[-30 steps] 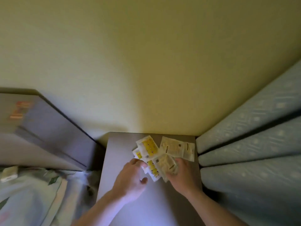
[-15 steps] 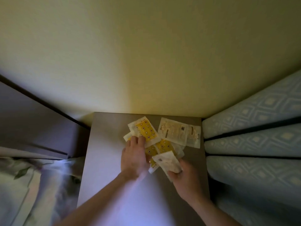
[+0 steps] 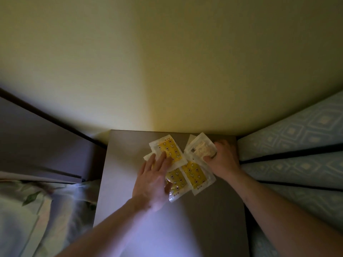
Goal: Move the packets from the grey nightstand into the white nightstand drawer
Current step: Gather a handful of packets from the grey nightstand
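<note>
Several packets lie in a loose pile at the back of the grey nightstand (image 3: 213,206). The topmost yellow patterned packet (image 3: 169,150) overlaps others, and another yellow packet (image 3: 197,175) lies to its right. My left hand (image 3: 154,178) lies flat on the pile with straight fingers, its fingertips on the topmost yellow packet. My right hand (image 3: 221,159) grips pale beige packets (image 3: 201,148) at the back right corner, fingers curled round their edge. The white nightstand is not in view.
A yellowish wall (image 3: 167,71) rises directly behind the nightstand. A dark headboard panel (image 3: 42,143) and floral bedding (image 3: 22,210) lie to the left. Blue patterned curtain folds (image 3: 297,164) hang close along the right side.
My right hand has moved from the front of the pile to the back right corner, carrying a pale packet onto the others there. My left hand slid slightly forward over the yellow packets.
</note>
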Demonstrator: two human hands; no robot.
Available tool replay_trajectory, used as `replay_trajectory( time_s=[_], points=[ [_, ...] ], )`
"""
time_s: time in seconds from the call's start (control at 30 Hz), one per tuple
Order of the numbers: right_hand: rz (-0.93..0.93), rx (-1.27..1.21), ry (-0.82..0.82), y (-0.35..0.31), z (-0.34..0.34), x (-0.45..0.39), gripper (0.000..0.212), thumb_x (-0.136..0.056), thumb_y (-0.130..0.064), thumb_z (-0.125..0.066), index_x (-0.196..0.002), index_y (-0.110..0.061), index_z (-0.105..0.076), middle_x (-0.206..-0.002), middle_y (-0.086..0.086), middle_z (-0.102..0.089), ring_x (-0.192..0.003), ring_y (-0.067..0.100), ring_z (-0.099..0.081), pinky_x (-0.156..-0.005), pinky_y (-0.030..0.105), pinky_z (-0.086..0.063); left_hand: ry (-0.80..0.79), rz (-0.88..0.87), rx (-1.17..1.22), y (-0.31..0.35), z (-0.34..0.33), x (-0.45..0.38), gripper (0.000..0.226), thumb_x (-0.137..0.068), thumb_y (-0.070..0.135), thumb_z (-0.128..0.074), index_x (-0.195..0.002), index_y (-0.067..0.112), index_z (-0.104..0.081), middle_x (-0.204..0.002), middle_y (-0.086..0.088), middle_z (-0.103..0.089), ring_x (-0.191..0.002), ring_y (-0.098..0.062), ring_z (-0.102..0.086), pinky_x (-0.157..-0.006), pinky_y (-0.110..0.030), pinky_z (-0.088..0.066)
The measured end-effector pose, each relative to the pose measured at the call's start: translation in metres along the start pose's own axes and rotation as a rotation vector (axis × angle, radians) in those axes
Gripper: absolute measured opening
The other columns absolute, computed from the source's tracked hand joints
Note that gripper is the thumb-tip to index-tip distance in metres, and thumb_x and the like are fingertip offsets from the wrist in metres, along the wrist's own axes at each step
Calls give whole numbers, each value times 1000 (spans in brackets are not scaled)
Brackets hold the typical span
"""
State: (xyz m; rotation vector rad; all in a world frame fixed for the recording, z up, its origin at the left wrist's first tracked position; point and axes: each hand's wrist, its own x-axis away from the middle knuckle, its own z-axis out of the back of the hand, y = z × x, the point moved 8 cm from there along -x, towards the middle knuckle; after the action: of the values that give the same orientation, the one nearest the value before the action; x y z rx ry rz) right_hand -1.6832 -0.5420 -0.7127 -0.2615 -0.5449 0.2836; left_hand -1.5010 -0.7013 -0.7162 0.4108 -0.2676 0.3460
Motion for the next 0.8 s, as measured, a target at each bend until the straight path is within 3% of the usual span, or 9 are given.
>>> replay_trajectory(
  time_s=[0.13,0.23,0.3,0.43,0.47,0.53,0.6,0.67,0.8],
  points=[
    [-20,-94,80,12,-8,18,28,-85,-36,-77,-101,-30,-55,-107,-5,-57,-106,22,-58,-83,43,-57,80,-70,-1,-6,-2,21,71,-84,29,-76,-149,29,-46,-159,7,-43,-146,-32,-40,-119,-46,-37],
    [-82,-298,2,29,-22,37,49,-82,-28,-83,-114,-31,-46,-101,-10,-60,-91,15,-65,-73,41,-63,131,-88,28,-12,2,37,66,-80,21,-79,-140,29,-55,-150,11,-54,-143,-28,-44,-117,-44,-39],
    [-103,-417,-87,38,-33,50,58,-81,-24,-85,-125,-28,-47,-108,-10,-62,-97,14,-67,-77,39,-63,171,-99,21,-15,5,45,64,-75,17,-83,-134,30,-60,-144,12,-59,-140,-27,-47,-115,-41,-38],
    [-39,-512,-119,51,-29,66,29,-90,-20,-77,-116,-27,-67,-104,-15,-70,-98,5,-69,-66,18,-57,189,-216,-69,-13,4,57,65,-64,6,-88,-121,31,-69,-133,15,-67,-131,-25,-55,-106,-38,-41],
    [-32,-484,-81,57,-24,66,25,-90,-23,-77,-114,-26,-70,-104,-14,-71,-97,4,-69,-66,18,-57,187,-259,-101,-12,2,60,65,-63,7,-89,-120,31,-69,-130,16,-67,-128,-25,-56,-105,-35,-39],
    [-26,-386,1,69,-13,59,28,-85,-33,-78,-112,-29,-73,-111,-8,-70,-102,11,-69,-75,32,-62,176,-320,-136,-10,0,65,63,-61,9,-90,-118,30,-70,-126,15,-68,-124,-23,-57,-102,-32,-38],
    [-12,-198,1,70,-10,54,38,-83,-37,-78,-119,-28,-72,-130,-1,-59,-118,20,-62,-93,45,-59,144,-337,-150,-7,-1,67,62,-63,14,-87,-119,30,-68,-121,14,-68,-122,-22,-56,-100,-32,-43],
    [2,-54,-23,66,-12,51,45,-85,-35,-79,-127,-23,-68,-145,2,-46,-132,25,-50,-104,47,-52,121,-316,-129,-5,1,66,60,-66,20,-79,-123,31,-64,-119,13,-65,-123,-21,-54,-99,-33,-48],
    [-22,-25,-15,58,-14,52,37,-83,-35,-80,-114,-21,-67,-126,4,-53,-119,26,-52,-92,41,-53,154,-163,25,0,15,58,67,-68,41,-64,-133,27,-59,-135,7,-54,-131,-22,-48,-102,-35,-44]
  ],
)
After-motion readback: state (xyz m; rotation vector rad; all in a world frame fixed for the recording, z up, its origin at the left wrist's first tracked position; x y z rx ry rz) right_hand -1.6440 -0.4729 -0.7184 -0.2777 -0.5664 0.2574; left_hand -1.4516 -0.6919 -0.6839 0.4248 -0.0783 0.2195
